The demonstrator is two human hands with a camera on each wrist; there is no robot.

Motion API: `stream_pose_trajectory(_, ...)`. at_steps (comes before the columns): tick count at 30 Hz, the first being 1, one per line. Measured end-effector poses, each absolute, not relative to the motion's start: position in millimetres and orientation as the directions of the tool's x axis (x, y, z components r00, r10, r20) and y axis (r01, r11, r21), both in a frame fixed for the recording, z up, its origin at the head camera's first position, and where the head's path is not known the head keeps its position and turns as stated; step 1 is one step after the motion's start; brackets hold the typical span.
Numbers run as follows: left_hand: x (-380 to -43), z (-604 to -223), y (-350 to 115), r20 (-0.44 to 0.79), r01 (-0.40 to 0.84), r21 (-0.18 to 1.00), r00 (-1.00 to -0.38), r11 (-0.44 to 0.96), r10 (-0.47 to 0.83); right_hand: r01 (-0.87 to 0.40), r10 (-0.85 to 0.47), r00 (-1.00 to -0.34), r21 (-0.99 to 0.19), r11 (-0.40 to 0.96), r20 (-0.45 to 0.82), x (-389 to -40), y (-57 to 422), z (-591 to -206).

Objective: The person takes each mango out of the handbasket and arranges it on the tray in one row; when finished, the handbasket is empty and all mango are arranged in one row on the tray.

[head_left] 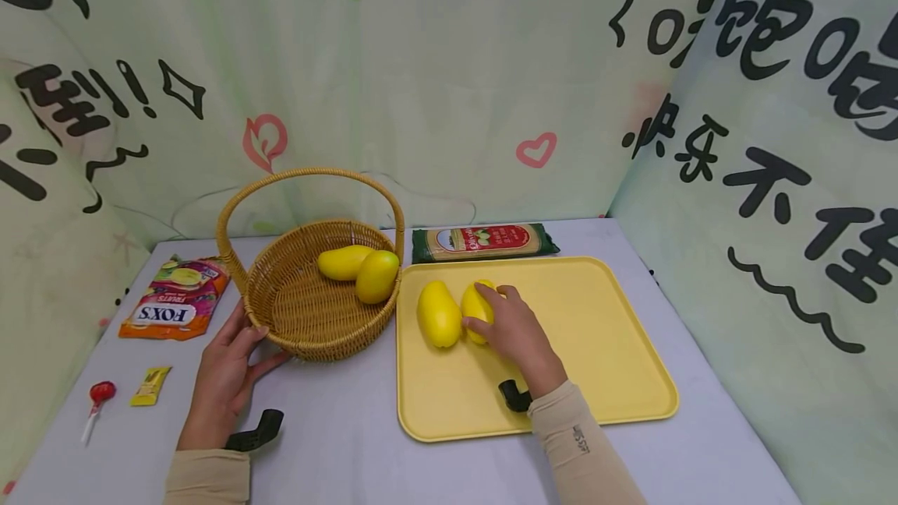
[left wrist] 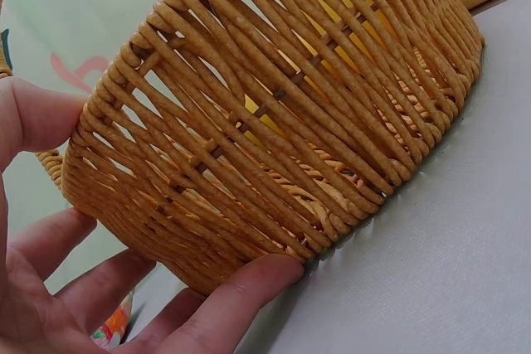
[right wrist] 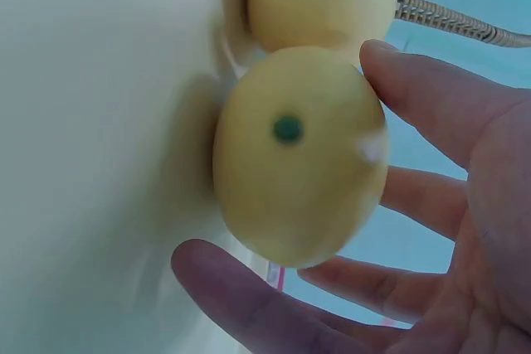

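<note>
My left hand (head_left: 228,376) holds the near left side of a wicker basket (head_left: 281,298), thumb at the rim and fingers spread along the woven wall. Inside the basket lie two yellow mangoes, one long mango (head_left: 340,263) and one rounder mango (head_left: 377,277). Two more lie side by side on a yellow tray (head_left: 582,349). Over the right-hand one, a mango (right wrist: 299,172) with a green stem spot, my right hand (head_left: 515,330) reaches with spread fingers. Its thumb is right at that mango's side, while another finger stands apart from it. The left-hand mango (head_left: 439,314) lies untouched.
Behind the tray lies a long green-ended packet (head_left: 484,242). An orange and purple candy bag (head_left: 175,298) is left of the basket. Nearer the front left are a small yellow packet (head_left: 150,386) and a red lollipop (head_left: 101,392). Printed curtains enclose the white table.
</note>
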State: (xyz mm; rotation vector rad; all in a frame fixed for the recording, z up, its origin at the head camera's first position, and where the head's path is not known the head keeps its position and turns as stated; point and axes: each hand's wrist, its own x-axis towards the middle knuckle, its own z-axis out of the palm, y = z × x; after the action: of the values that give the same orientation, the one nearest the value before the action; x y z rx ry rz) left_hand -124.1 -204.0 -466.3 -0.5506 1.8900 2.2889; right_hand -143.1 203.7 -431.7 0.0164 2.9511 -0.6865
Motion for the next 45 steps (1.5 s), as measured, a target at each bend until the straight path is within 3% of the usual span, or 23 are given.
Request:
stream_pose_trajectory(22, -125, -466, -209, -0.349, -0.317, 0.925, -0.926, -0.21, -0.142, -0.067, -0.121, -0.991, -0.573, 0.817, -0.057, -128, 221, -378)
stream_pose_trajectory(31, -125, -469, -207, -0.366, -0.336, 0.92, -0.92, -0.202, -0.137, -0.054, -0.107, -0.993, -0.622, 0.781, -0.048, -99, 214, -351)
stream_pose_trajectory(39, -126, -467, -204, -0.36, -0.328, 0.92, -0.924, -0.214, -0.129, -0.233, -0.325, -0.944, -0.805, 0.546, 0.053, -86, 198, -335)
stream_pose_trajectory(45, -127, -466, -204, -0.366, -0.331, 0.919, -0.919, -0.215, -0.146, -0.503, -0.498, -0.823, -0.759, 0.414, 0.275, -100, 173, -341)
